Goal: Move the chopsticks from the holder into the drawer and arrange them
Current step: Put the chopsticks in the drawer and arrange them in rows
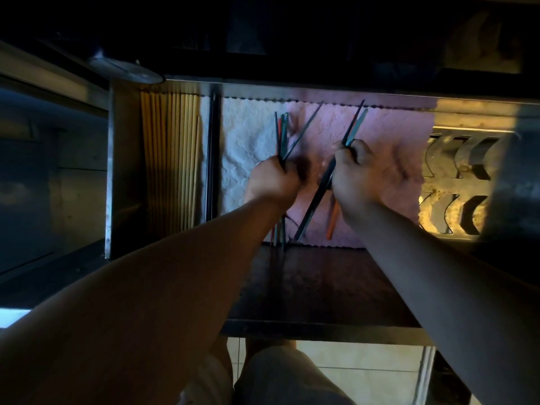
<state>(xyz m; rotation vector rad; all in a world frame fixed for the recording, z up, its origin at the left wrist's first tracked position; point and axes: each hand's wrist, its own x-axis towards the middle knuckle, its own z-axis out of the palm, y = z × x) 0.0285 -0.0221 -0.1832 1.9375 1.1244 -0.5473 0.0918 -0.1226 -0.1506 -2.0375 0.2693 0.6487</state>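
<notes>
An open drawer (321, 287) lies below me, lined with a white cloth (242, 147) and a pink cloth (388, 133). My left hand (274, 179) grips a bundle of dark, teal and red chopsticks (281, 133) over the seam of the two cloths. My right hand (353, 168) is closed around a pair of dark chopsticks (355, 124) that slant across the pink cloth. An orange chopstick (333, 220) lies on the pink cloth under my right wrist. A row of pale wooden chopsticks (169, 159) lies side by side in the left compartment. The holder is not in sight.
A dark divider bar (211, 159) separates the wooden chopsticks from the cloths. A metal rack with curved slots (455, 182) fills the drawer's right side. A round metal lid (125, 68) sits on the counter at upper left. Tiled floor (365, 361) shows below the drawer front.
</notes>
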